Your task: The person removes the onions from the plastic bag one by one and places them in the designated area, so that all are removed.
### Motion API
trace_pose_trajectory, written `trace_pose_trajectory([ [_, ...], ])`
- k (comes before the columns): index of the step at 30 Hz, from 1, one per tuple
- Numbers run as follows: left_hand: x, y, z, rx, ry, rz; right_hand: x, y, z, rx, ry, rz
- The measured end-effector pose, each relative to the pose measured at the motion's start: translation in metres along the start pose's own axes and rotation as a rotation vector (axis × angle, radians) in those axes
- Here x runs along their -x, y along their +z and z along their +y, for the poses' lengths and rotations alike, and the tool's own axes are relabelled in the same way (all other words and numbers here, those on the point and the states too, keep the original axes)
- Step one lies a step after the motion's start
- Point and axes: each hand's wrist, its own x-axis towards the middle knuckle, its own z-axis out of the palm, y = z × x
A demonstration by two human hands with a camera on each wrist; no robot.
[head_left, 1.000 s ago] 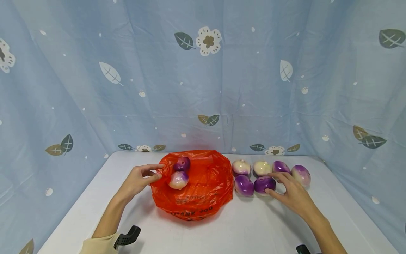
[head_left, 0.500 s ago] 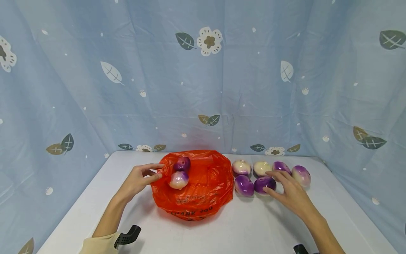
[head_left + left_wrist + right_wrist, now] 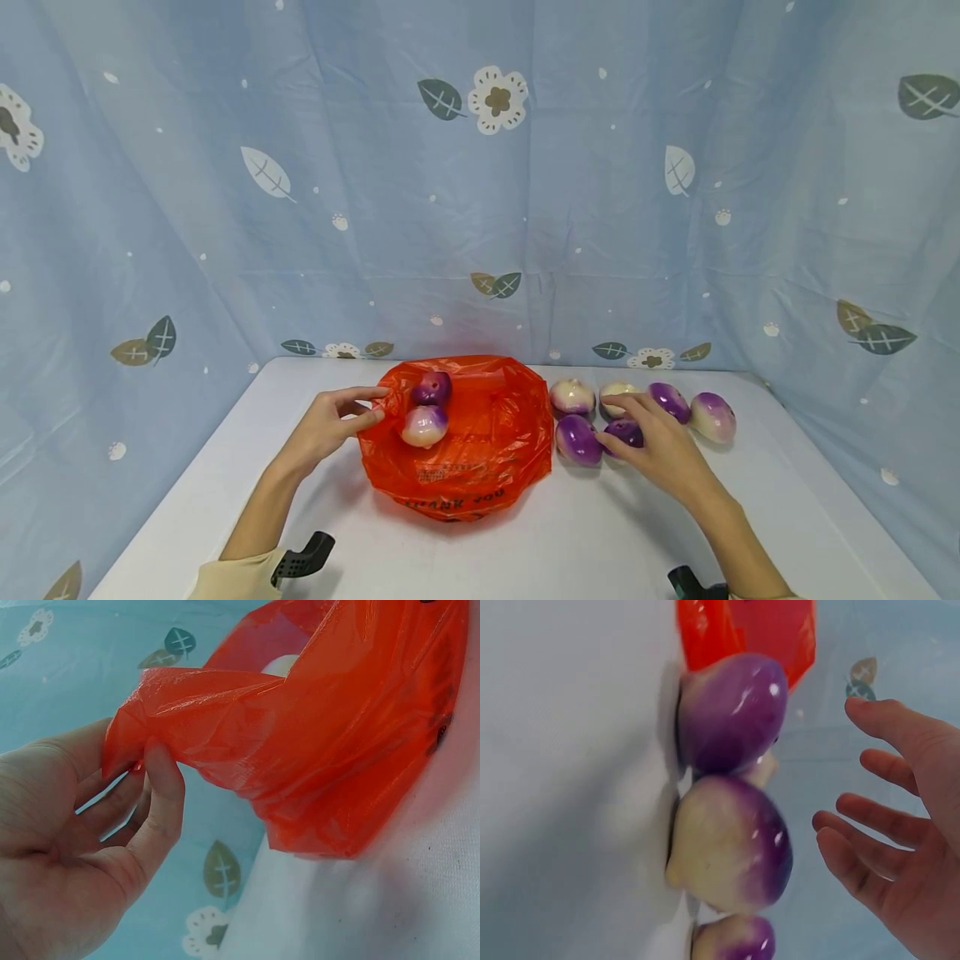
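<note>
My left hand [image 3: 330, 425] pinches the left rim of an opened red plastic bag [image 3: 495, 450] between thumb and fingers. In the left wrist view the gathered bag edge [image 3: 202, 712] stands pulled up beside those fingers. Two glossy purple-and-white bulbs, turnip- or onion-like, lie inside: a dark purple bulb [image 3: 432, 388] behind a paler bulb [image 3: 424, 427]. My right hand [image 3: 667, 454] hovers over a dark purple bulb [image 3: 624, 433] in the front row, partly hiding it. Its fingers are spread and loosely bent; in the right wrist view they stand apart from the nearest bulb [image 3: 727, 844].
Several more bulbs sit right of the bag: a front-left purple bulb [image 3: 578, 440], a back-left whitish bulb [image 3: 572, 397], and a far-right pale purple bulb [image 3: 712, 417]. They rest on a white table [image 3: 570, 550]. A blue patterned curtain [image 3: 585, 192] hangs behind.
My right hand has moved slightly left over the front dark purple bulb, covering more of it, and more of the back purple bulb shows. The left hand keeps its grip on the bag.
</note>
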Motion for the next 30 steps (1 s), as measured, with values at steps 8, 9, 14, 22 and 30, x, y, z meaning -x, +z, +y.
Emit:
trace_pose_trajectory([
  [8,0.0,-0.001,0.001,0.0,-0.001,-0.001,-0.016,0.005,-0.024,-0.048,0.015,-0.059],
  [9,0.0,-0.001,0.001,0.0,-0.001,0.0,-0.018,0.006,-0.028,-0.052,0.014,-0.066],
  [14,0.0,-0.001,0.001,-0.006,0.001,0.003,-0.026,0.01,-0.043,-0.076,-0.031,-0.068],
  [22,0.0,-0.001,0.002,-0.003,-0.007,-0.006,-0.037,0.021,-0.065,-0.107,-0.061,-0.116],
  [30,0.001,0.001,0.003,-0.001,-0.008,-0.014,-0.041,0.042,-0.084,-0.102,-0.075,-0.154],
])
